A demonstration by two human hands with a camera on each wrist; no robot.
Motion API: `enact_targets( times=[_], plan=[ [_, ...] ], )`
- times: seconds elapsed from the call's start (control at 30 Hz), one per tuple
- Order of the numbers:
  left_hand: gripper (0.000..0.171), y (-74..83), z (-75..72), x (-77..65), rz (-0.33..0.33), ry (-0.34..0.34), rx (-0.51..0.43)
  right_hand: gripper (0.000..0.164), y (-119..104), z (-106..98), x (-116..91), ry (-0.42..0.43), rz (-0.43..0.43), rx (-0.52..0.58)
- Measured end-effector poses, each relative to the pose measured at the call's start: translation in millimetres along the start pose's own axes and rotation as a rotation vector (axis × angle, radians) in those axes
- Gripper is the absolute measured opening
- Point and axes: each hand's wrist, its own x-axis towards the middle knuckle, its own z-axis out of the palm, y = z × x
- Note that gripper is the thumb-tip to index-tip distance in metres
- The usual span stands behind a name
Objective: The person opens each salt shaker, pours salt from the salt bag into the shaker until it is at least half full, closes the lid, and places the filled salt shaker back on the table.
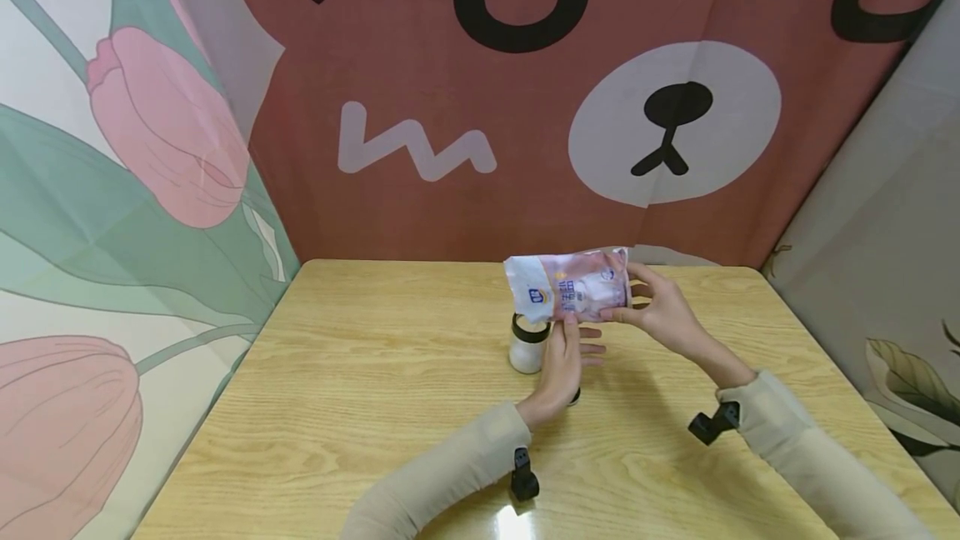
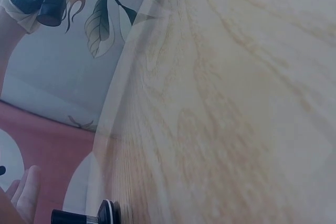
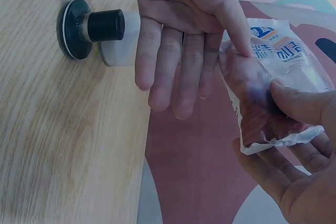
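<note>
Two hands (image 1: pixel 562 365) (image 1: pixel 667 315) — one packet (image 1: pixel 581 283), one jar (image 1: pixel 526 355), one lid (image 3: pixel 77 30)

Bag (image 1: pixel 572 285) above table (image 1: pixel 375 348), jar (image 1: pixel 526 357) on table

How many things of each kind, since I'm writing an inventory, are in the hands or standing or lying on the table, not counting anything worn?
Packet: 1
Jar: 1
Knobbed black lid: 1
Total: 3
</note>
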Motion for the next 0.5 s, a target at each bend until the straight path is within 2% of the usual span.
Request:
enact_targets(
  times=[0.5],
  plan=[
    [0.051,0.0,1.0,1.0,-0.003,0.009,-0.011,0.066,-4.9,-1.3,0.6,-0.008,0.014,-0.012]
  ],
)
